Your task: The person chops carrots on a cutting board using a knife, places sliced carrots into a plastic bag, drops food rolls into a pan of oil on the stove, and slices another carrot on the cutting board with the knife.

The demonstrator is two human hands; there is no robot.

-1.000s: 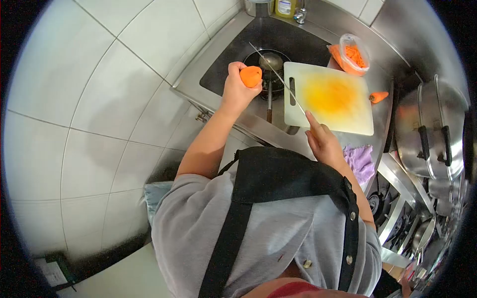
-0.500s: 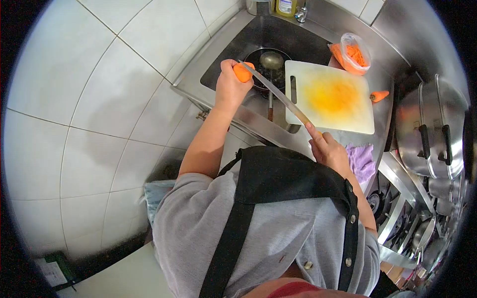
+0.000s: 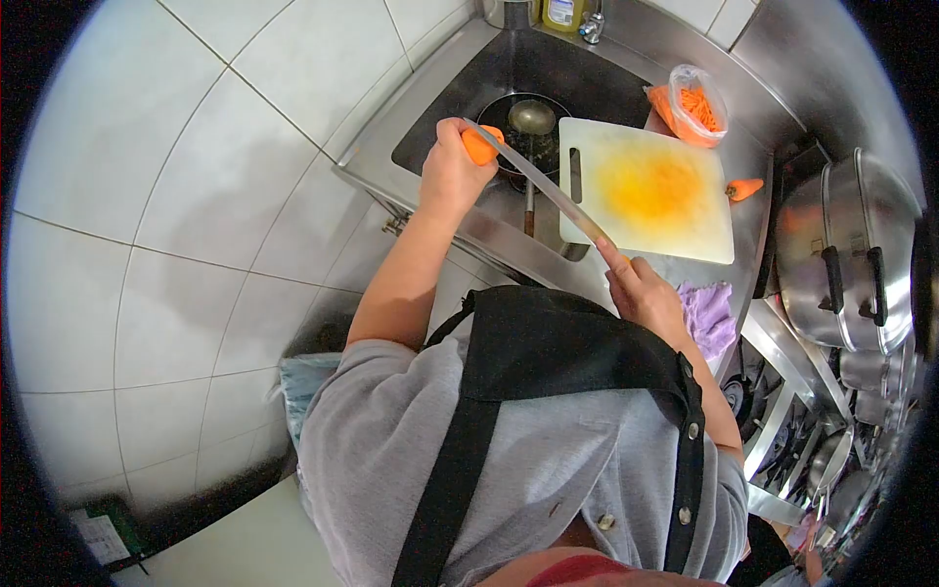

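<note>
My left hand is closed around a carrot, held up over the sink's near-left side. A long knife slants across the view, its blade tip lying against the carrot or just in front of it; I cannot tell which. Its handle is in my right hand, fingers wrapped and the index stretched along it. Beyond the knife, a white cutting board with an orange-yellow stain rests at the sink's right edge. Another carrot piece lies just right of the board.
A plastic bag of shredded carrot stands behind the board. In the dark sink are a pan and a ladle. A purple cloth lies by my right wrist. Large steel pots stand at right.
The view has shifted very slightly. Both hands keep their grip on the carrot and the knife, and the blade stays at the carrot with hardly any movement.
</note>
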